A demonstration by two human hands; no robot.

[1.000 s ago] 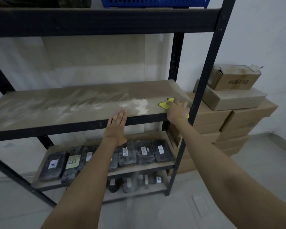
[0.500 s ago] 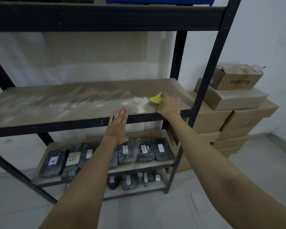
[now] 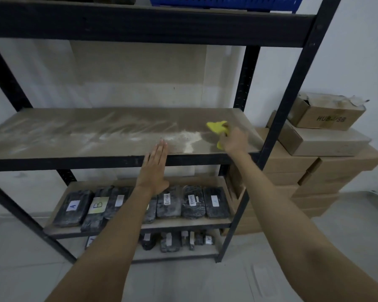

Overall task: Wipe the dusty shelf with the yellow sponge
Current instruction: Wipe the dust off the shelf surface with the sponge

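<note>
The dusty shelf (image 3: 74, 136) is a brown board in a black metal rack, streaked with pale dust and a white heap of it near the right middle. My right hand (image 3: 234, 141) grips the yellow sponge (image 3: 216, 127) on the board near its right end, just right of the dust heap. Part of the sponge is hidden under the fingers. My left hand (image 3: 155, 168) lies flat with straight fingers over the shelf's front edge, fingertips on the board, holding nothing.
Black rack posts (image 3: 279, 136) stand right of my right hand. Stacked cardboard boxes (image 3: 323, 144) sit beside the rack on the right. Lower shelves hold several labelled dark packs (image 3: 192, 201). A blue basket (image 3: 223, 2) sits on the top shelf.
My right hand has moved the sponge left along the shelf and further back, toward the dust heap. My left hand has stayed at the front edge.
</note>
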